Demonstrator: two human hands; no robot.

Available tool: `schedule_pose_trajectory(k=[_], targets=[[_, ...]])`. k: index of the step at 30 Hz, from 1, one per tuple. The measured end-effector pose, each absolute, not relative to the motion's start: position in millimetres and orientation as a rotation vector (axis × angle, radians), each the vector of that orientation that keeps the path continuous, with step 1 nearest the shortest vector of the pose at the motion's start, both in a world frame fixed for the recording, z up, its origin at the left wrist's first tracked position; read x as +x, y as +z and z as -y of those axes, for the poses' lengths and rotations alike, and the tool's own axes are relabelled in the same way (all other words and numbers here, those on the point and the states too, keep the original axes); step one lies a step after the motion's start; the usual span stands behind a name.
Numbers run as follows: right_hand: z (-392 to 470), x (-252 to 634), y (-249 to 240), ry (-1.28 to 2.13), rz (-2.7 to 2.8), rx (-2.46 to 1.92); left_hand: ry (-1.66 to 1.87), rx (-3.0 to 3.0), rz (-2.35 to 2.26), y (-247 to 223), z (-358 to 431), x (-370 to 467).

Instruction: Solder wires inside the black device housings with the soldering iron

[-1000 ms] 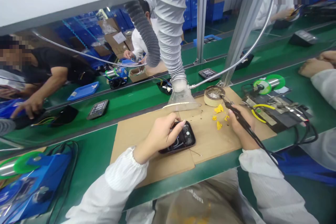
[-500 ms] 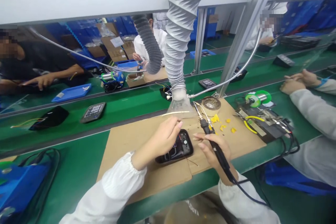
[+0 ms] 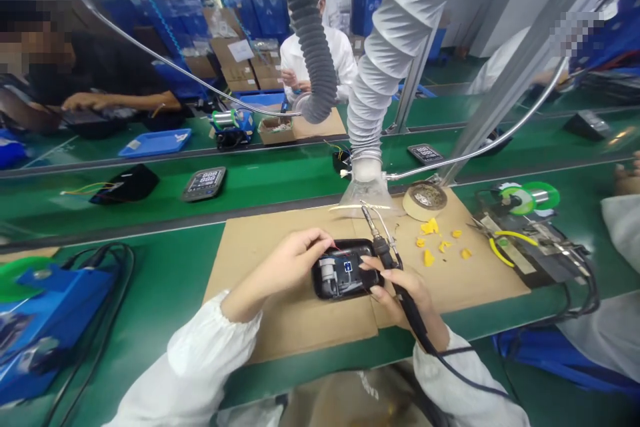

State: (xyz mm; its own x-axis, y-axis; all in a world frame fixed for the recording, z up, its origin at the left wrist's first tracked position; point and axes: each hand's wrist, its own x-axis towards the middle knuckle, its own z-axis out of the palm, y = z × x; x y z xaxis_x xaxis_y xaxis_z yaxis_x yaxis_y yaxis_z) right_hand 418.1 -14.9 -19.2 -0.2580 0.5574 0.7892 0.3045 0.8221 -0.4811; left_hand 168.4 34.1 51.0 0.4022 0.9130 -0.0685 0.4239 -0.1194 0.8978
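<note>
On the cardboard mat (image 3: 280, 340) lies a black plastic housing (image 3: 345, 290), open side up, with a grey cylindrical part, a small blue-and-white piece and thin wires inside. At its upper left edge, the thumb and fingers of my left hand (image 3: 295, 260) are closed in a pinch on a thin red wire (image 3: 340, 251). My right hand (image 3: 410, 290) holds a soldering iron (image 3: 385, 255), its tip pointing up and away from the housing. The thumb and a finger of that hand reach to the housing's right side.
A fume extraction hose (image 3: 385, 67) hangs ahead. Right of it are a round tin (image 3: 425, 200), yellow scraps (image 3: 429, 227), yellow-handled pliers (image 3: 503, 247) and a solder spool (image 3: 537, 197). A display unit (image 3: 204, 184) and black housing (image 3: 131, 185) sit beyond the mat. Co-workers sit around.
The housing has been turned to lie more level, its inside now showing more. My left hand has moved to its upper left edge, and my right fingers have come onto its right side.
</note>
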Motion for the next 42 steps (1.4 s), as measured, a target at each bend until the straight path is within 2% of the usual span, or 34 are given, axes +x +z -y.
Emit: schedule_pose_trajectory(k=[3,6,12,15,24,29,42], targets=[[8.6,415.7,-12.0,0.229,1.869,-0.656,0.663,2.058,-1.296,42.3,-37.2,172.2],[3.1,413.1,-9.1,0.165,1.84,-0.623,0.69,2.116,-1.24,34.5,-38.6,178.2],[3.8,416.0,-14.5,0.152,1.795,-0.681,0.663,1.477,-0.836,38.8,-42.4,179.8],[9.3,419.7,-18.8,0.12,1.777,-0.702,0.701,1.325,-0.788,41.7,-46.0,178.5],[24.3,426.8,-31.4,0.213,1.812,-0.721,0.538,2.037,-1.171,60.5,-44.4,172.8],[26.7,427.8,-32.3,0.182,1.82,-0.74,0.479,2.311,-1.263,55.6,-54.7,172.7],[28.2,439.3,-41.8,0.193,1.83,-0.765,0.314,2.488,-1.259,39.5,-67.1,176.0]])
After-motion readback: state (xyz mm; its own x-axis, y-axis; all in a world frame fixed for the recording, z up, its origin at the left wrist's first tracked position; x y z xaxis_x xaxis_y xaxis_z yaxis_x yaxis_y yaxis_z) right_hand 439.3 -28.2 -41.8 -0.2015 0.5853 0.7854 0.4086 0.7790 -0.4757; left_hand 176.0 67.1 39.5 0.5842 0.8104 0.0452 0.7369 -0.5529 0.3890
